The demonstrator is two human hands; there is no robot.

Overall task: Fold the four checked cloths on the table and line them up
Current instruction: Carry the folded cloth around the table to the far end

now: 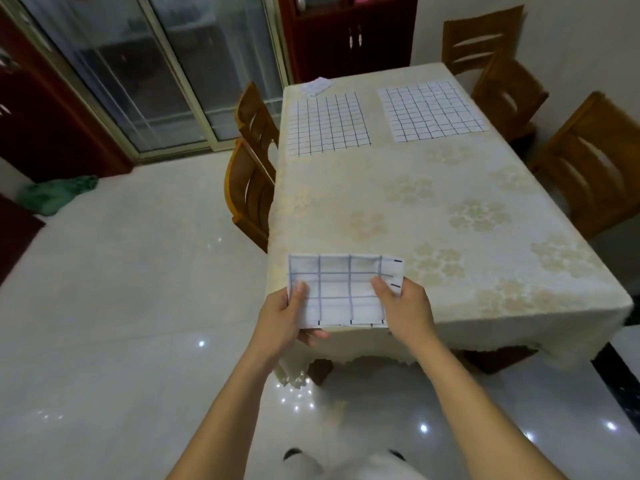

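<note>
You hold a folded cloth [341, 289] between your two hands, up over the near left corner of the tabletop [485, 271]. Your left hand [282, 318] pinches its left edge, thumb on top. Your right hand [403, 306] pinches its right edge, thumb on top too. Two flat cloths lie open by the far edge, one left [327, 124], one right [431, 110]. A small folded one [317, 85] sits at the far left corner.

1. Table [467, 216]: centre and right of frame bare; passage free.
2. Far end: two flat checked cloths [329, 124] [431, 110] and a folded cloth [317, 86] occupy the surface.
3. Chairs [249, 192] [588, 161] flank both long sides.
</note>
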